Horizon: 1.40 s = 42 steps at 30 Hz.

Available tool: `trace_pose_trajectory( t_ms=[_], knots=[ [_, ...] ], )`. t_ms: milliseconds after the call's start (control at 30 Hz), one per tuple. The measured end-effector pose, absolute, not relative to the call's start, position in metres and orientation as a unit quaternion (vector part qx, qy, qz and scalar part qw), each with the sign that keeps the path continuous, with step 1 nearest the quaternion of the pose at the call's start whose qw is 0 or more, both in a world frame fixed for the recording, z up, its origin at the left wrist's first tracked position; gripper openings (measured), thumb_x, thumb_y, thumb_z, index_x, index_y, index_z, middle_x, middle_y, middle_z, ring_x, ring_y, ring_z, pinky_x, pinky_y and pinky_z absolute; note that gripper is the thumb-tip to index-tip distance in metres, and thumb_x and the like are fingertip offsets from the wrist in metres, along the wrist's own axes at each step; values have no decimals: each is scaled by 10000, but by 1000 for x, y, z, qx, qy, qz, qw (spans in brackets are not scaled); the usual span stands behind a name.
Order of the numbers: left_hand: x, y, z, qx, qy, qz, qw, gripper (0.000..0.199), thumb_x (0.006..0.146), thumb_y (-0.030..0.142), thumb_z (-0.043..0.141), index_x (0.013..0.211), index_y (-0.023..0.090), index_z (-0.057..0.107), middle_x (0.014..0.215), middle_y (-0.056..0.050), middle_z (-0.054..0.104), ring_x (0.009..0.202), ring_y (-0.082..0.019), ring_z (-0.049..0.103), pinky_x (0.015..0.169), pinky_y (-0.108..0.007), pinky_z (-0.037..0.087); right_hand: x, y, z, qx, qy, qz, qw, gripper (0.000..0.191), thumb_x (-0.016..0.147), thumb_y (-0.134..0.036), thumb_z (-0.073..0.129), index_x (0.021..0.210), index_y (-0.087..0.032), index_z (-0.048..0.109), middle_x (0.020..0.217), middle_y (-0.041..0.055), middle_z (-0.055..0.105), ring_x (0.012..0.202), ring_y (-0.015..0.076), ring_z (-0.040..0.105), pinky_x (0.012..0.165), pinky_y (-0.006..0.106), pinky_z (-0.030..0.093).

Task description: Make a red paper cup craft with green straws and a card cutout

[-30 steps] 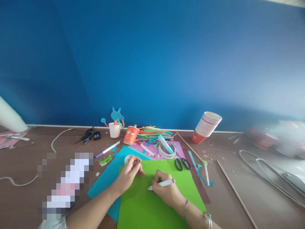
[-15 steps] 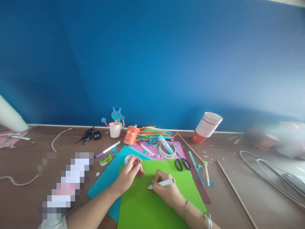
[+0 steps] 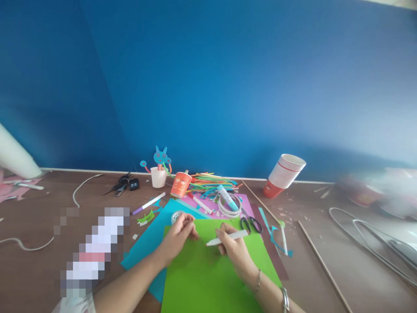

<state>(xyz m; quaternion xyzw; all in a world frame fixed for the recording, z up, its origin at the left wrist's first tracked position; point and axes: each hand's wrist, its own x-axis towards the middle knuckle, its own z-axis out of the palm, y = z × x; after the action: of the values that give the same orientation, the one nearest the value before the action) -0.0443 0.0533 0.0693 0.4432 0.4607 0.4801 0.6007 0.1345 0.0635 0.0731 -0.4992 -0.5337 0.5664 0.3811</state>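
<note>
My right hand (image 3: 232, 243) holds a white marker (image 3: 239, 235) between thumb and fingers. Its pale tip points left, over the green paper (image 3: 208, 278). My left hand (image 3: 180, 234) is at the upper left of that sheet, its fingers curled and the thumb pressed against them. Whatever they may pinch is hidden. Partly behind the left hand is a roll of clear tape (image 3: 175, 215). Blue paper (image 3: 140, 256) sticks out from under the green sheet on the left.
Beyond the sheets are scissors (image 3: 250, 224), a glue stick (image 3: 227, 198) on a white ring (image 3: 230, 213), and colourful sticks (image 3: 211, 182). A white cup with a blue paper figure (image 3: 159, 176), an orange cup (image 3: 181, 184) and stacked paper cups (image 3: 286, 171) stand near the wall. Right lies a wooden rod (image 3: 322, 263).
My right hand has lifted slightly up and to the right with the marker. The left hand keeps its curled pose in nearly the same spot.
</note>
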Motion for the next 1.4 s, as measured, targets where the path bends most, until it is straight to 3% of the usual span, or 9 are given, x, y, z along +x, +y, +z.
trace_pose_trajectory(
  t_ms=[133, 300, 1400],
  knots=[
    [-44, 53, 69, 438, 453, 490, 602, 260, 821, 456, 558, 921, 229, 481, 669, 45, 573, 683, -182, 596, 729, -345, 474, 125, 59, 69, -460, -571, 584, 349, 269, 694, -378, 639, 635, -216, 432, 456, -93, 425, 403, 69, 329, 413, 201, 243],
    [-45, 52, 70, 431, 444, 499, 607, 235, 831, 432, 560, 923, 231, 481, 687, 43, 570, 682, -177, 601, 728, -343, 482, 120, 51, 62, -468, -631, 539, 304, 197, 721, -262, 594, 619, -210, 434, 503, -79, 429, 455, 79, 335, 439, 211, 255],
    [-45, 53, 67, 432, 427, 504, 614, 210, 859, 404, 542, 934, 219, 473, 706, 47, 538, 706, -170, 610, 738, -339, 494, 120, 47, 64, -487, -654, 524, 247, 182, 737, -174, 595, 621, -205, 458, 511, -72, 457, 452, 83, 364, 419, 205, 260]
  ],
)
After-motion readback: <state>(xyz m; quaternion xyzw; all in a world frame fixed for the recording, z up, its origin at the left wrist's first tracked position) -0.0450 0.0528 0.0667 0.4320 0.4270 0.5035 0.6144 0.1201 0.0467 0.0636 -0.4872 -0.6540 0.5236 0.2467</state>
